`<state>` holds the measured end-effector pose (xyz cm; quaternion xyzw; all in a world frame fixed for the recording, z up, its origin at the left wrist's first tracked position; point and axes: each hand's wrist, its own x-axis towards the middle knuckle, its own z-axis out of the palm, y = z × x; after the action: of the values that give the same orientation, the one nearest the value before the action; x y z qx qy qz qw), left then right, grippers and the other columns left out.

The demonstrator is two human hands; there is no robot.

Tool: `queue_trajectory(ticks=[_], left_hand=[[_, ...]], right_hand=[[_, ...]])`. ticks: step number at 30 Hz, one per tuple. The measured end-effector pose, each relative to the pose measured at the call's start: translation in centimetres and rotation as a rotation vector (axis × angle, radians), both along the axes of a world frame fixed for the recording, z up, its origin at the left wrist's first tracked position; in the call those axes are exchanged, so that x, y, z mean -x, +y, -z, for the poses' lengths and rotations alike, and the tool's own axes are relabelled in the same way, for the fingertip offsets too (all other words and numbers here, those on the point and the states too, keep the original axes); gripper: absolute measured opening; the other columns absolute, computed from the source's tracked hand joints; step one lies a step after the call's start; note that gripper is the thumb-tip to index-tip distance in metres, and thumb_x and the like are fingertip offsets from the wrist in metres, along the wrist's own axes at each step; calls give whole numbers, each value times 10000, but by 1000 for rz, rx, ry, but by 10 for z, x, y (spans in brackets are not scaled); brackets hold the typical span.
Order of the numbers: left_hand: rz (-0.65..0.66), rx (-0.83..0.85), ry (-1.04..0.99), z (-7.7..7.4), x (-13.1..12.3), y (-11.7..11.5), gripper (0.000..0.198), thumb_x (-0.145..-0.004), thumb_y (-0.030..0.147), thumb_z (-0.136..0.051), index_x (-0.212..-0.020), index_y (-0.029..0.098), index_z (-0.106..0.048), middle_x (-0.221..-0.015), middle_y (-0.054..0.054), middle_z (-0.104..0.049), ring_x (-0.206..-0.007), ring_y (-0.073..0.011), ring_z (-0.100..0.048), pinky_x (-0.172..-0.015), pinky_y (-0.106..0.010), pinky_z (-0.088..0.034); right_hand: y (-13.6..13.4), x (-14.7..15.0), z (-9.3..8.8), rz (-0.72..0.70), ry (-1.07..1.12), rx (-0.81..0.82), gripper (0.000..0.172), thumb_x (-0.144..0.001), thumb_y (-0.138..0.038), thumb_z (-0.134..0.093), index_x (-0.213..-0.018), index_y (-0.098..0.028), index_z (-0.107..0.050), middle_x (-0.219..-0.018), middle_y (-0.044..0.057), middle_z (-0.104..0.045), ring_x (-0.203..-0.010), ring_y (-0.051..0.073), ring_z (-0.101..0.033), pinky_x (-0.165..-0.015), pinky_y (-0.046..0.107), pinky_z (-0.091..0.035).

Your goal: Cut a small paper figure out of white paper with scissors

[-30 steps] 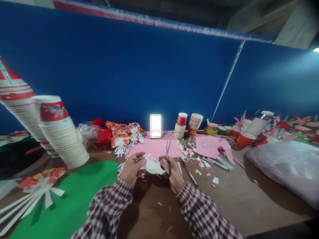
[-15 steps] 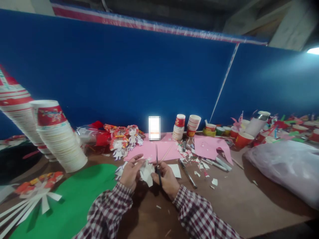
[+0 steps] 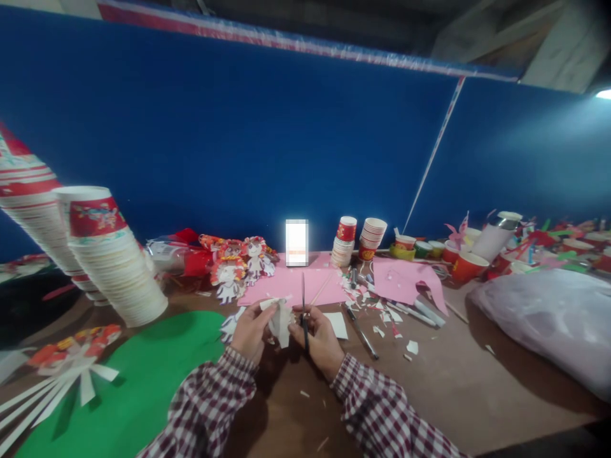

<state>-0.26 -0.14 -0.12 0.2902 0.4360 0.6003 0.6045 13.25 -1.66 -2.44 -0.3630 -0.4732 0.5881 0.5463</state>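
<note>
Your left hand [image 3: 251, 327] pinches a white paper piece [image 3: 281, 324] between thumb and fingers, held over the table [image 3: 439, 381]. Your right hand [image 3: 319, 337] is closed on the scissors [image 3: 306, 331], tips pointing away from you, just right of the paper; can't tell whether the blades are parted. Your fingers hide part of both.

Table is brown, with scraps [image 3: 413, 347] strewn mostly to your right. Green sheet [image 3: 119, 381] lies flat on your left, a fan of white strips [image 3: 86, 381] over it. Pink sheet [image 3: 296, 286] lies just beyond your hands. Blue wall [image 3: 286, 127] closes off the back, striped tape [image 3: 238, 28] along its top; dark overhead, lamp [image 3: 604, 95] at upper right.

Near your right hand: white card [image 3: 337, 326], then a pen [image 3: 361, 334]. Paper figures [image 3: 231, 280] sit past your left hand. Tall cup stack [image 3: 119, 267] leans at left, blocking part of what's behind it. Two shorter stacks, left one [image 3: 344, 245] and right one [image 3: 371, 238], stand behind the pink sheet. Bulky plastic bag [image 3: 548, 324] takes up the right side of the table.
</note>
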Motion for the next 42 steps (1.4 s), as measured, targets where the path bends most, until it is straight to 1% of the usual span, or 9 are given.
queue_trajectory(ticks=[4, 8, 17, 23, 26, 30, 35, 38, 42], left_hand=[[-129, -2, -19, -6, 7, 6, 300, -524, 235, -803, -741, 131, -624, -519, 4, -668, -395, -113, -580, -365, -187, -431], [-250, 10, 10, -12, 11, 9, 211, -557, 174, -758, -716, 130, -626, -461, 24, -631, -341, -88, -528, -320, -164, -347], [-215, -6, -27, -10, 10, 7, 260, -520, 196, -784, -724, 128, -637, -525, 3, -671, -432, -123, -610, -421, -191, -461], [-258, 58, -82, -12, 13, 7, 214, -572, 143, -761, -700, 139, -589, -492, 26, -640, -383, -90, -571, -339, -142, -389], [-190, 66, -100, -11, 11, 5, 181, -603, 128, -738, -695, 141, -583, -495, 26, -639, -366, -81, -559, -302, -126, -344], [-10, 10, -111, -4, 6, 2, 188, -620, 196, -751, -738, 122, -625, -558, -14, -680, -430, -122, -616, -372, -178, -461], [-9, 17, -119, 0, 6, 2, 187, -640, 231, -740, -736, 121, -623, -567, -19, -681, -423, -137, -613, -350, -203, -455], [4, 41, -146, 0, 7, 1, 168, -647, 218, -728, -727, 123, -614, -561, -17, -672, -428, -139, -611, -357, -212, -461], [44, 2, -140, -2, 4, -1, 169, -655, 229, -729, -729, 131, -612, -516, 4, -644, -383, -115, -572, -348, -195, -441]], right_hand=[[-2, -2, -1, -4, -70, -67, 353, -676, -316, -772, -936, -158, -592, -639, -40, -558, -567, 91, -483, -531, 206, -390], [-6, -2, 0, -115, -105, -47, 340, -719, -409, -734, -902, -148, -615, -578, -50, -514, -498, 71, -439, -467, 187, -351], [-14, -1, -7, -308, -157, 49, 372, -707, -485, -718, -813, -145, -607, -516, -47, -535, -418, 75, -471, -400, 180, -375], [-5, -2, 0, -171, -163, 29, 403, -735, -522, -668, -843, -143, -585, -506, -50, -530, -413, 69, -458, -407, 175, -366], [-4, -2, 4, -160, -174, 21, 361, -718, -452, -715, -870, -151, -586, -526, -54, -530, -428, 70, -456, -400, 167, -357], [-7, 1, 7, -234, -107, -11, 300, -726, -396, -725, -830, -163, -567, -532, -65, -501, -416, 58, -424, -390, 161, -344], [-5, 1, 9, -196, -50, 14, 314, -763, -439, -667, -880, -172, -550, -553, -57, -511, -422, 68, -443, -392, 164, -359], [-4, 0, 7, -130, -99, -11, 257, -734, -350, -700, -865, -162, -583, -574, -51, -516, -461, 70, -446, -434, 170, -377], [-6, -1, 0, -157, -181, -69, 120, -728, -234, -687, -786, -154, -618, -579, -44, -511, -485, 70, -415, -436, 165, -335]])
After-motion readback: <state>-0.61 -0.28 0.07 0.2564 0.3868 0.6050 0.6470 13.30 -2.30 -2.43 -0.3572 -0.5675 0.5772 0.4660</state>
